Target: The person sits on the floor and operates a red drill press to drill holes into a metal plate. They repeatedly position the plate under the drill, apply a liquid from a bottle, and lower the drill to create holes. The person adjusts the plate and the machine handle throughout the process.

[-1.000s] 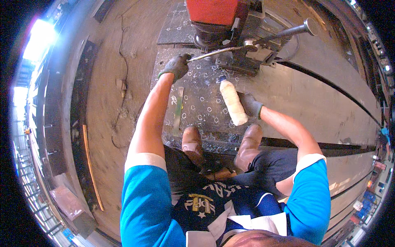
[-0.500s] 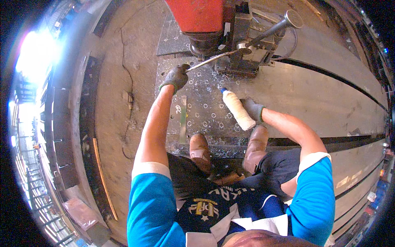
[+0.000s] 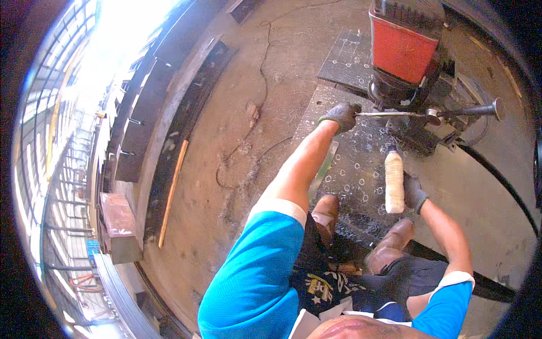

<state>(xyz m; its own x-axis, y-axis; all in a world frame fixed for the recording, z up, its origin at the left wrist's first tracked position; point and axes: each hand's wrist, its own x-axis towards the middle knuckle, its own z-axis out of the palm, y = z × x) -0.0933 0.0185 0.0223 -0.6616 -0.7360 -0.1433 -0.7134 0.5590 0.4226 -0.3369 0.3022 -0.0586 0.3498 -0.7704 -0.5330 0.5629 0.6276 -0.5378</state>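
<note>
My gloved left hand [image 3: 342,117] is closed round the end of a metal feed lever [image 3: 389,114] on a red-bodied drilling machine [image 3: 402,50]. In my gloved right hand [image 3: 415,193] is a cream squeeze bottle [image 3: 394,183], its dark blue cap toward the drill's base; the fingers are partly hidden behind it. Beneath the drill lies a dark steel plate [image 3: 351,169] covered with chalk circles and metal chips. A thin flat strip [image 3: 326,168] rests on the plate, below my left wrist.
My boots [image 3: 326,212] are at the plate's near side. A loose cable [image 3: 265,73] winds over the dusty floor at left. Beyond it are a wooden stick [image 3: 174,192], a rusty steel block [image 3: 119,226] and long dark beams [image 3: 186,124]. A second marked plate [image 3: 345,62] lies behind.
The view has turned left, so the drill, plate and both hands appear farther right and rotated. Both hands keep their grips on the lever and the bottle.
</note>
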